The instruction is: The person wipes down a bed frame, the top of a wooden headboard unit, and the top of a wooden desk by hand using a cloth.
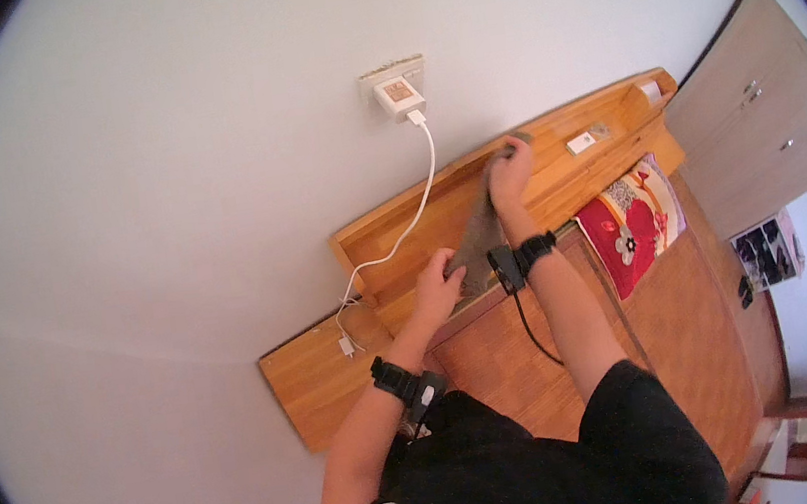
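Observation:
A grey cloth stretches between my two hands above the wooden headboard. My left hand grips its lower end near the edge of the bed. Farther along, my right hand holds the upper end, close to the headboard's top ledge. Part of the cloth is hidden behind my right wrist and the black device strapped to it. From a charger in the wall socket, a white cable hangs down across the headboard, left of the cloth.
On the headboard shelf lies a small white box. A patterned red pillow rests on the woven bed mat. The cable's end plug is on the wooden bedside surface. A pale wardrobe stands at right.

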A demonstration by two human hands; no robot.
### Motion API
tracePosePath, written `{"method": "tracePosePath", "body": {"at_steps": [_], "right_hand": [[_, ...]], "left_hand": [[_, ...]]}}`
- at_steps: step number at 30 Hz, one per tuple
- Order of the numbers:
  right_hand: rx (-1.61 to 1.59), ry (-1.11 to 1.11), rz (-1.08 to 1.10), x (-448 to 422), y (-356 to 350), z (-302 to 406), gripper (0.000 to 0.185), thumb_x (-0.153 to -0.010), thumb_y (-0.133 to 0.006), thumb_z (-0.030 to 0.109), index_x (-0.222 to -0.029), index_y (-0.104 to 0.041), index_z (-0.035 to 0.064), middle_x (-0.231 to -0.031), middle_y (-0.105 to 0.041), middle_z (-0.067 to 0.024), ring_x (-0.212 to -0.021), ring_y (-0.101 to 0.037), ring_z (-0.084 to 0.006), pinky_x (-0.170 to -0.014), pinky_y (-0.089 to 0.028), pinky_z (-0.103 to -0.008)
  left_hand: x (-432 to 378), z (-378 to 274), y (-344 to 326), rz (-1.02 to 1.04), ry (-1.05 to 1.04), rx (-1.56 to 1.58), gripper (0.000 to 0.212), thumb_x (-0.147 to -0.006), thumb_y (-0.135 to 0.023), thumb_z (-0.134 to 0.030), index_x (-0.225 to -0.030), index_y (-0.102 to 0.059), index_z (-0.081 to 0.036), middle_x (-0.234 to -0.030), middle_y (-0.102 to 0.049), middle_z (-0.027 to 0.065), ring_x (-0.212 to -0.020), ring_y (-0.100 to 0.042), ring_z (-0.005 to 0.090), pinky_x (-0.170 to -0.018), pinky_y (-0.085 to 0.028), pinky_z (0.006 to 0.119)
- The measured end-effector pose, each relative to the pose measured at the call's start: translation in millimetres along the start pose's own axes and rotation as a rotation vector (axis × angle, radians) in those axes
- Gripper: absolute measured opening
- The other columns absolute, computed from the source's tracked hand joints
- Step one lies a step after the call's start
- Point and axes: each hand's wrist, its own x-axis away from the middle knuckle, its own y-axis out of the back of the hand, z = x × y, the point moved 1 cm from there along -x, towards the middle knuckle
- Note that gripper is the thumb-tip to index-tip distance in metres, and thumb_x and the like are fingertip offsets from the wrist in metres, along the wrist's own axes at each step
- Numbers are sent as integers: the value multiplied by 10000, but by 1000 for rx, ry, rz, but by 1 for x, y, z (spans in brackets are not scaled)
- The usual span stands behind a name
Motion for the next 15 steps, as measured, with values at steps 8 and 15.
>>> {"method": "tracePosePath", "body": {"at_steps": [8,15], "right_hand": [[144,471,506,68,-38,-25,328,-762,-545,-97,-1073,-497,-3,-1331,-473,-319,-1226,-460,-470,-1050,-386,-488],[-4,480,674,124,-53,17,317,-750,-542,-99,-1038,-512,33,-1046,-546,-210,-1016,-535,-429,-856,-455,-478]], "left_hand": [[45,46,24,-126,69,-50,216,-900,-646,-72,-1073,-525,-24,-934,-610,113,-856,-607,198,-763,-485,339],[105,86,68,-108,120,68,238,-889,-661,-55,-1064,-501,-47,-929,-535,34,-871,-534,154,-777,-467,317]]}}
